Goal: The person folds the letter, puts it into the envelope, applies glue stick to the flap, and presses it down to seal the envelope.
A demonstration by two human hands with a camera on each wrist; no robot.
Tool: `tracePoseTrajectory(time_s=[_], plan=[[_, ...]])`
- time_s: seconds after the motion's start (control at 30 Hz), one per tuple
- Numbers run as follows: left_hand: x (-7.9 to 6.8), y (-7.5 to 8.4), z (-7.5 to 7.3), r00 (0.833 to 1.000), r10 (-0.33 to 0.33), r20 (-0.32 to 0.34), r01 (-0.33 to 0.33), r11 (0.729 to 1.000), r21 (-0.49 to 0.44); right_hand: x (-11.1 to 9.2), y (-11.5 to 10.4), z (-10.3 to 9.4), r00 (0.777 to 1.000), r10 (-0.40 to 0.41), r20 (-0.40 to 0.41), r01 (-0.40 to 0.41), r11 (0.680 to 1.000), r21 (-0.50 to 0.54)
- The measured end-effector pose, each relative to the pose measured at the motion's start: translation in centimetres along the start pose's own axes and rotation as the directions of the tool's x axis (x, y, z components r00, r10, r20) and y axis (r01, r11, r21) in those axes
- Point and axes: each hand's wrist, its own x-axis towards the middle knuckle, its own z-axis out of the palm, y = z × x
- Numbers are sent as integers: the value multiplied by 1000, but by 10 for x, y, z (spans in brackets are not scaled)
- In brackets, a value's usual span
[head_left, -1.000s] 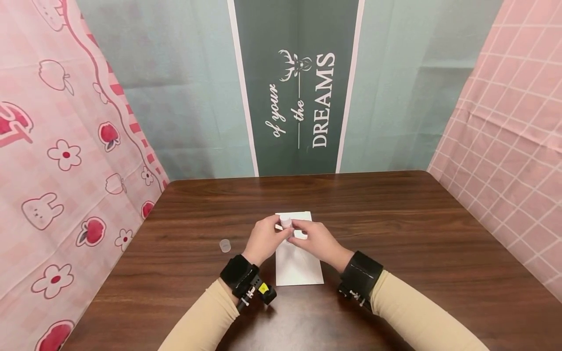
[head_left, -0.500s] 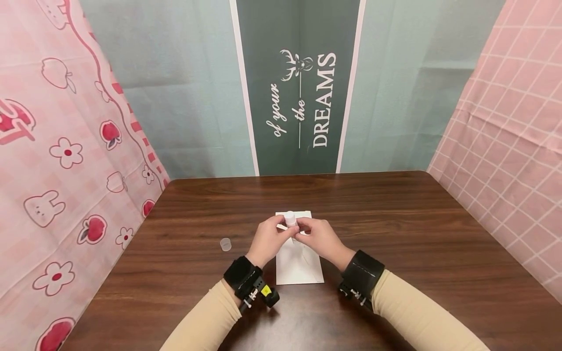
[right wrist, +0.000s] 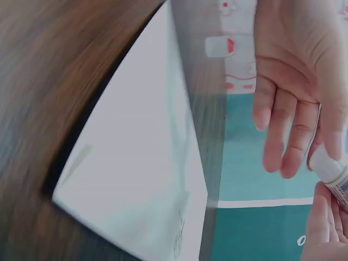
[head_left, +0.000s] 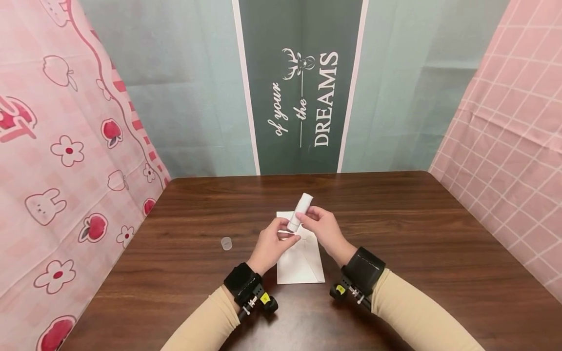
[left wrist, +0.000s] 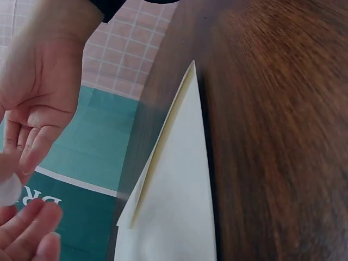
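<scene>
A white glue stick (head_left: 300, 212) is held up over the envelope, tilted with its far end leaning right. My right hand (head_left: 326, 228) grips its middle between thumb and fingers. At the lower end, the thumb and index finger of my left hand (head_left: 269, 246) come around its white base; the other fingers are loosely bent. In the right wrist view the base (right wrist: 326, 164) sits at the left thumb tip, and a barcode label shows on the barrel. Below lies a white envelope (head_left: 299, 268) with its flap partly lifted. A small translucent cap (head_left: 226, 243) rests on the table to the left.
The dark wooden table (head_left: 184, 214) reaches back to a hanging green cloth (head_left: 197, 97) with lettering. Pink patterned cloth (head_left: 70, 195) hangs at the left and pink checked cloth (head_left: 505, 146) at the right. Both wrists carry black bands with cameras.
The glue stick has gone from nearly upright between both hands to tilted, raised farther away in the right hand. My left hand has shifted down to its lower end.
</scene>
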Motion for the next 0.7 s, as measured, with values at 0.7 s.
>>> tracePoseTrajectory(time_s=[0.7], plan=[[3, -2, 2, 993, -10, -118, -1, 995, -96, -2, -1, 1, 997, 71, -10, -70, 994, 82]])
